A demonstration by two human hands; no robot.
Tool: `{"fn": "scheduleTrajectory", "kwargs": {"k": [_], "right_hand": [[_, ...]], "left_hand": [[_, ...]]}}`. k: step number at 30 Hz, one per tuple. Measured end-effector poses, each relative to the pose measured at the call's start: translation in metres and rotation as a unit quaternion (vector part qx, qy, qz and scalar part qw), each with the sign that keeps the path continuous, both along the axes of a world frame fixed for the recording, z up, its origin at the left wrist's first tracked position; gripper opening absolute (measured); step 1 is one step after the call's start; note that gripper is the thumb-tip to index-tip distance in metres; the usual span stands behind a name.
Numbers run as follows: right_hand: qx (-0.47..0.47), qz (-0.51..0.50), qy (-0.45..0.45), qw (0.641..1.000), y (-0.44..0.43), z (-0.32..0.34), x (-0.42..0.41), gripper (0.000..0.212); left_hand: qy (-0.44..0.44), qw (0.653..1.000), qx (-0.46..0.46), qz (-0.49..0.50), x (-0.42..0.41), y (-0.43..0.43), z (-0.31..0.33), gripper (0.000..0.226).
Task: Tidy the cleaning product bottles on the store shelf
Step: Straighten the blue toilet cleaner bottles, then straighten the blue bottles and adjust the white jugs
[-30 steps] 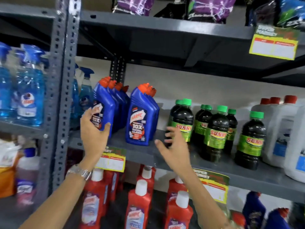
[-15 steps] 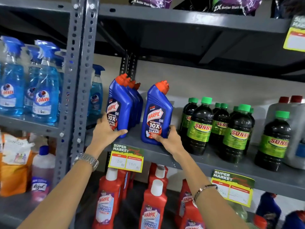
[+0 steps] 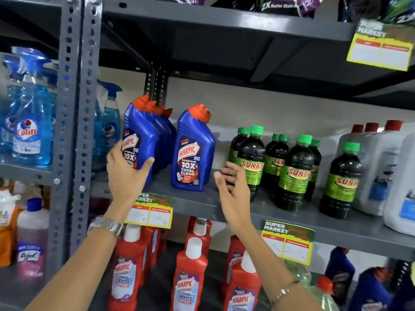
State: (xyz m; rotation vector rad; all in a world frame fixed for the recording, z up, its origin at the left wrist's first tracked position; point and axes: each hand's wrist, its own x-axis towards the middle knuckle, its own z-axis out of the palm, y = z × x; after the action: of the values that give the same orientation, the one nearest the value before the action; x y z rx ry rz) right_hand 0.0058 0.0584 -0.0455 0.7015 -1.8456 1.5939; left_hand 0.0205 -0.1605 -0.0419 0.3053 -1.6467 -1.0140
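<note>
Left grip (image 3: 125, 173) clasps front blue Harpic bottle (image 3: 139, 135); right grip (image 3: 233, 189) spread, empty

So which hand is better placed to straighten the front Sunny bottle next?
Probably the right hand: it is open beside the front Sunny bottle. The left hand grips a blue Harpic bottle.

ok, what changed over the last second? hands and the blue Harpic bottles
The right hand reached in, gripped the front bottle of the right Harpic row half a second ago, then let go; it now hangs open between that bottle and the Sunny bottles. The left hand stays wrapped on the front bottle of the left row. Both rows remain upright on the shelf.
</note>
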Motion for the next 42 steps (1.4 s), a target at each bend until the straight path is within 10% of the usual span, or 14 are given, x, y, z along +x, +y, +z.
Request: {"fn": "scheduleTrajectory", "kwargs": {"k": [9,17,25,42], "right_hand": [[-0.076,-0.232,0.198,0.949,0.188,-0.006,0.002,0.025],[-0.134,-0.551,0.071,0.821,0.426,-0.002,-0.009,0.052],[0.043,-0.416,-0.224,0.88,0.566,0.004,-0.031,0.087],[0.138,-0.479,-0.223,0.837,0.563,0.002,-0.048,0.068]], "left_hand": [[0.248,0.951,-0.153,-0.103,0.006,0.213,0.021,0.042],[0.129,0.911,-0.144,-0.365,-0.006,0.45,0.013,0.046],[-0.096,0.914,-0.109,-0.379,-0.036,0.569,-0.002,0.099],[-0.049,0.929,-0.129,-0.345,-0.055,0.559,-0.006,0.096]]}}
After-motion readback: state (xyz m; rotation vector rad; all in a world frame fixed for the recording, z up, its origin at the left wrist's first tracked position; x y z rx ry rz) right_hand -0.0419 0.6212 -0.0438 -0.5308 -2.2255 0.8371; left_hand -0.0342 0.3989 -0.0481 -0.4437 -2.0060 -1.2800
